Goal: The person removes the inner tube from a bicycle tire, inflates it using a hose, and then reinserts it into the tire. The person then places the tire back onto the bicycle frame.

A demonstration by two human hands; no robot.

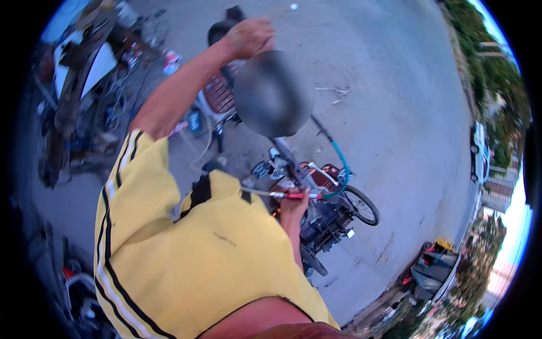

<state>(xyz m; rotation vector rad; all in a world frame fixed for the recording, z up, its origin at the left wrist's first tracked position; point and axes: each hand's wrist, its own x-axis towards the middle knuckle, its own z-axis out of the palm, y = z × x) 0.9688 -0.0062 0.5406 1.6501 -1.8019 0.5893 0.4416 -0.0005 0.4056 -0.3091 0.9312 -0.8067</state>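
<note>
My left hand (253, 38) is raised at the top of the view, fingers curled over something I cannot make out, beside a dark tyre (218, 33). A blurred round patch hides what lies just below it. My right hand (294, 208) grips a red inline tool or fitting (296, 195), joined to a pale hose (257, 192) and a teal hose (341, 152). Around that hand is a three-wheeled cycle (327, 231) with spoked wheels and a dark frame. A maroon perforated seat or panel (217, 97) shows under my left forearm.
Scrap metal and boards (79, 68) are piled at the left, with a blue container (195, 120) nearby. Parts of another vehicle (79, 285) show at lower left. Loose tools (339, 91) lie on the pavement (395, 113). A white car (479, 152) and a dark cart (432, 271) stand at the right.
</note>
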